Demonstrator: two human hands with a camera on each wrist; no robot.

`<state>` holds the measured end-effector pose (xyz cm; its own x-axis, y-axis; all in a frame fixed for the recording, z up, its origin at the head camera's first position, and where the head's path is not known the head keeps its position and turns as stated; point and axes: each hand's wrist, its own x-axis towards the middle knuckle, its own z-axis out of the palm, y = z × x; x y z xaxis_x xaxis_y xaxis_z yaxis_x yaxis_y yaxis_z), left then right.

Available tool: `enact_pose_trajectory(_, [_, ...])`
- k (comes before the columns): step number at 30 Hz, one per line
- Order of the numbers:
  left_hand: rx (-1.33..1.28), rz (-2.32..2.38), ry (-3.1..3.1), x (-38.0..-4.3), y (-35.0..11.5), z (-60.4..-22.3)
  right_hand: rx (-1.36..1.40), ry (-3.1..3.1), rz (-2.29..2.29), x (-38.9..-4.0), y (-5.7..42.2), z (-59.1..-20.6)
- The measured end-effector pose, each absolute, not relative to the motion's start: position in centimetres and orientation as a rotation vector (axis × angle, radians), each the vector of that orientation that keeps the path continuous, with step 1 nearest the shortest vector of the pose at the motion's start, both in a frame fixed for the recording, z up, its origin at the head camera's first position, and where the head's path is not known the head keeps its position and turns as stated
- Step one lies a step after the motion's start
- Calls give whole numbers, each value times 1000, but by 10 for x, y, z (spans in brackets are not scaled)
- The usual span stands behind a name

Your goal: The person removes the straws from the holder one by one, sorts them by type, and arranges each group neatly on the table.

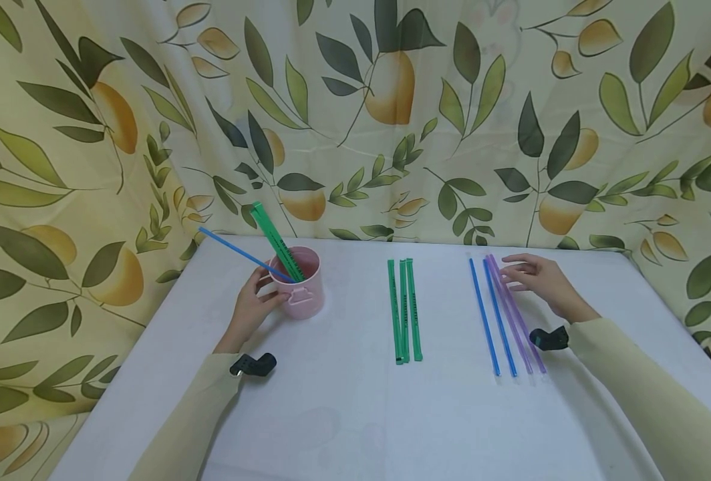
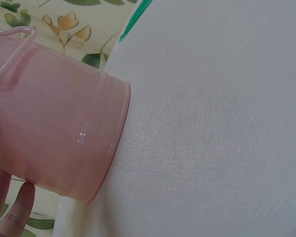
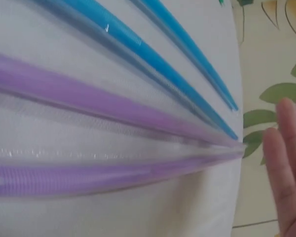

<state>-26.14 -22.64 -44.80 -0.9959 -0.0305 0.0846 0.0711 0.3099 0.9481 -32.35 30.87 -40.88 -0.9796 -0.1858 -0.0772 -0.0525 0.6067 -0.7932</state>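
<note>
Roughly, purple straws [image 1: 518,314] run 11-to-5 o'clock (head cam), shiny, clear-wrapped; R hand [image 1: 540,286] nr top ends, fingers relaxed; L hand [image 1: 250,315] grips pink cup [image 1: 305,302].

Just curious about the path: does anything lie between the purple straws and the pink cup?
Yes: two blue straws, then three green sticks, lie on the table between the purple straws and the pink cup.

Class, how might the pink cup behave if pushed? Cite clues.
The pink cup would probably slide before tipping, since its base looks wide. The green sticks and blue straw leaning left over its rim might bias tipping that way. Its shiny wall may be slippery.
</note>
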Motion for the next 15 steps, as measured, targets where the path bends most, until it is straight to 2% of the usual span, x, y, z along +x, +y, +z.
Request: enact_pose_trajectory(15, [-34,-1789,-2487,-255,-222,-439,-551,2697,-1694,-316,267,-391])
